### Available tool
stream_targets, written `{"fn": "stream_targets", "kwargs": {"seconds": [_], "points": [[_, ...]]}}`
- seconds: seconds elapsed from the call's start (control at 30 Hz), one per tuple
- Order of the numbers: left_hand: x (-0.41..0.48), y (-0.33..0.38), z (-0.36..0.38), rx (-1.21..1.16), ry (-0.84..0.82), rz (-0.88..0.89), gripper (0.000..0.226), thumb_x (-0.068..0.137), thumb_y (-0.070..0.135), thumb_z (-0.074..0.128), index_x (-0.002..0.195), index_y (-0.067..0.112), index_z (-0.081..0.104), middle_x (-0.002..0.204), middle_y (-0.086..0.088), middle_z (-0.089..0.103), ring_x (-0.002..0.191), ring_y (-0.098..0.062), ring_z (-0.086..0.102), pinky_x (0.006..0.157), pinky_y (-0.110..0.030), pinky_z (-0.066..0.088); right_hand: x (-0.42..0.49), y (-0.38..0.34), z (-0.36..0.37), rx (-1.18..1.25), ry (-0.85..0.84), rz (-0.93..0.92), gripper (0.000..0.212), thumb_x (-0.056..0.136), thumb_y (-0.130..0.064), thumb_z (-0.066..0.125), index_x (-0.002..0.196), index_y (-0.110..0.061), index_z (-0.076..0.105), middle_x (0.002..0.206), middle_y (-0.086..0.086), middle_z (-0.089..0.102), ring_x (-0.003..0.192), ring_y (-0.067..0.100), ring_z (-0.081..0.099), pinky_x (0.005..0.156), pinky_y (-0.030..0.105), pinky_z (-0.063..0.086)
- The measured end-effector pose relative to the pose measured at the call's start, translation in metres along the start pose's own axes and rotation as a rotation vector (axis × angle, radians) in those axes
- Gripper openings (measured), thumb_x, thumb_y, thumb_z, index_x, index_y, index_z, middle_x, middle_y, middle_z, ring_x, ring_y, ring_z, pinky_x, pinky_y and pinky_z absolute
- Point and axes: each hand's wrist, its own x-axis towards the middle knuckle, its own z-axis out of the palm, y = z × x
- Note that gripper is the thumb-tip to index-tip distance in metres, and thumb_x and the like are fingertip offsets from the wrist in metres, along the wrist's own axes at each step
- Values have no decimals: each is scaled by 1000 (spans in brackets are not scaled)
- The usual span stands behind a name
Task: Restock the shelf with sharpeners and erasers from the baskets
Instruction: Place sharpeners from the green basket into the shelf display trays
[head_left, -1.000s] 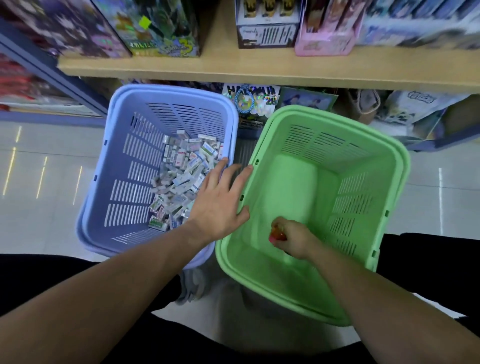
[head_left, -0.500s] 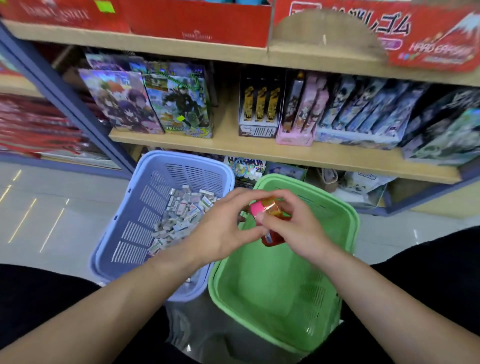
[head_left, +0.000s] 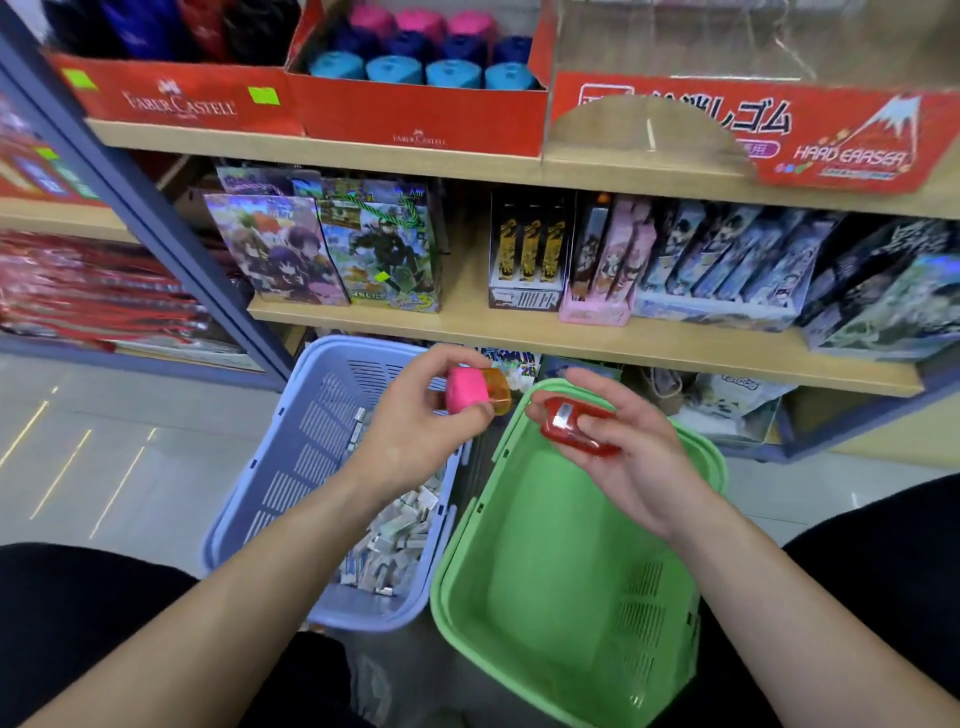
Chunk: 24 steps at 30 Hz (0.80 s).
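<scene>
A: State of left grip (head_left: 415, 436)?
B: Pinching pink sharpener (head_left: 467, 391), above blue basket (head_left: 291, 467) w/ erasers (head_left: 395, 540).
A: And right grip (head_left: 639, 462)?
B: Curled round red sharpener (head_left: 574, 427), over green basket (head_left: 545, 571). Sharpeners apart.

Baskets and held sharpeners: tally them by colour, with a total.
Blue basket: 1
Green basket: 1
Pink-and-orange sharpener, in left hand: 1
Red sharpener, in right hand: 1
Total: 4
</scene>
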Motion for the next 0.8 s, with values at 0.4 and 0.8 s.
{"fn": "stream_targets", "kwargs": {"seconds": [0.4, 0.8], "points": [[4, 5, 22, 68, -95, 2, 10, 91, 18, 67, 88, 26, 62, 75, 5, 60, 62, -8, 51, 61, -28, 44, -2, 1, 2, -270, 50, -43, 52, 72, 12, 75, 115, -17, 68, 118, 18, 66, 83, 21, 69, 68, 27, 57], [3, 0, 27, 225, -145, 190, 23, 79, 40, 79, 99, 36, 70, 85, 5, 68, 71, -18, 60, 67, -33, 50, -4, 9, 14, -305, -9, -41, 64, 92, -64, 45, 93, -4, 68, 75, 25, 70, 51, 26, 57, 55, 33, 45]]}}
